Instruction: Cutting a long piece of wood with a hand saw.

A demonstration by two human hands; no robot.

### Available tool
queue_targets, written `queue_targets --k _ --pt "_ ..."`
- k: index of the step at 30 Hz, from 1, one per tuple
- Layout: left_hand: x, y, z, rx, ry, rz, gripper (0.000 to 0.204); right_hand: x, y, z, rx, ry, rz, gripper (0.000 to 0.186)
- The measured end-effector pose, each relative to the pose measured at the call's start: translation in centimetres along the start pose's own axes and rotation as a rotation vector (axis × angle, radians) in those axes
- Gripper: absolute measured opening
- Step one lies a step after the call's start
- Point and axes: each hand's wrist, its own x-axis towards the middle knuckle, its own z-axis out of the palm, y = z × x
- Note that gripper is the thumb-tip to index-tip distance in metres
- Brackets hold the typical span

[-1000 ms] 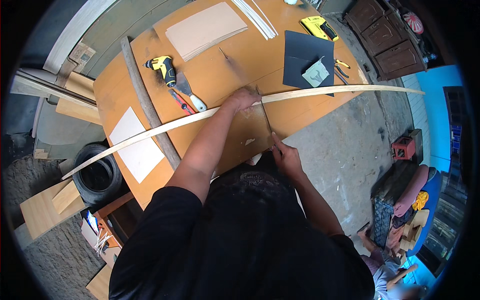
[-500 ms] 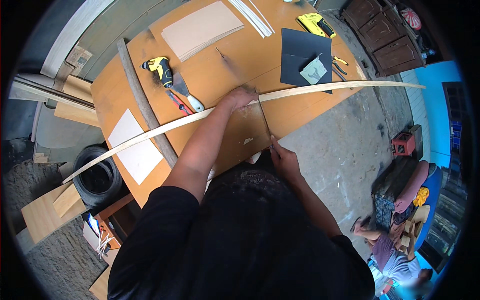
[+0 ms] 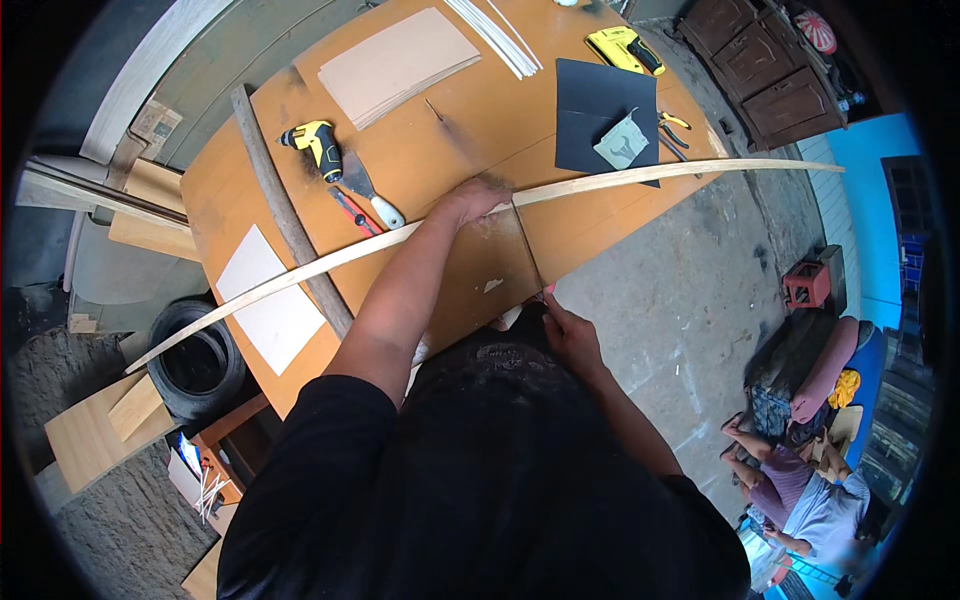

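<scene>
A long pale wooden strip (image 3: 640,177) lies across the table, its two ends reaching past the edges. My left hand (image 3: 480,198) is closed on it near the middle and presses it to the tabletop. Close to those fingers, the thin dark blade of a hand saw (image 3: 527,245) crosses the strip, seen almost edge-on. Its other end, with a bit of reddish handle, is in my right hand (image 3: 572,330), closed at the table's near edge. The fingers hide most of the handle.
The brown table (image 3: 470,130) bears a yellow drill (image 3: 322,150), scraper (image 3: 386,210), red utility knife (image 3: 355,212), grey wooden stick (image 3: 275,190), brown sheets (image 3: 400,65), black sheet (image 3: 585,115), yellow tool (image 3: 625,48) and pliers (image 3: 676,122). A tyre (image 3: 195,350) stands left; another person (image 3: 810,500) sits lower right.
My right hand has moved slightly down and back toward me with the saw. My left hand stays on the strip. The other person's legs and arms have shifted.
</scene>
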Motion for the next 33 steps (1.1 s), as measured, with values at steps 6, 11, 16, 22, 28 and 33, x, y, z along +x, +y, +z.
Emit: queue_targets --k 6,11,16,22,28,33 --pt "-0.1 0.1 -0.2 0.02 -0.019 -0.033 0.045 0.0 0.5 0.6 -0.02 -0.006 -0.036 0.046" --pt "-0.3 0.6 -0.4 0.025 -0.059 -0.04 0.047 -0.5 1.2 0.9 -0.025 -0.002 -0.04 0.054" --pt "-0.4 0.4 -0.3 -0.027 -0.023 -0.03 0.039 0.0 0.6 0.9 0.002 0.017 -0.079 0.052" --pt "-0.4 0.6 -0.4 0.045 -0.02 -0.015 0.039 -0.3 0.1 0.2 0.017 -0.001 -0.05 0.049" --pt "-0.1 0.3 -0.3 0.023 -0.031 -0.018 0.04 -1.0 -0.5 -0.5 0.024 -0.016 0.004 0.046" --pt "0.1 0.2 -0.2 0.022 0.007 -0.028 0.039 0.2 -0.2 -0.3 0.044 -0.014 0.024 0.045"
